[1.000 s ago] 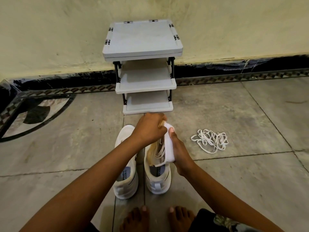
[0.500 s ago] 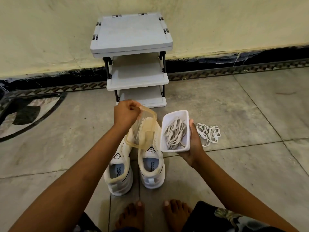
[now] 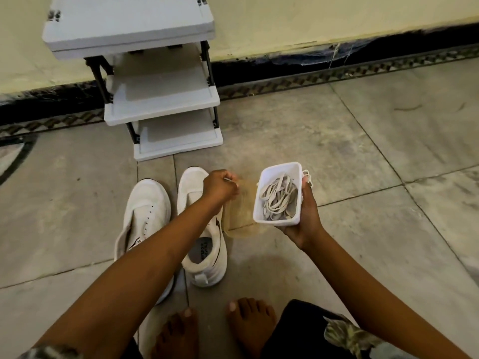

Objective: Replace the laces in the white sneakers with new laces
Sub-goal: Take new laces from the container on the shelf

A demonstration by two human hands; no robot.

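Head view: left hand had pinched the lid clear of the box gripped by right hand, exposing new laces.

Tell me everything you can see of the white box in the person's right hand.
The box is small, rectangular, white and plastic-looking, with rounded corners. It is open and tilted toward the camera. The right hand grips its right side and underside. Pale flat laces lie tangled inside. A translucent lid hangs at its left in the left hand.
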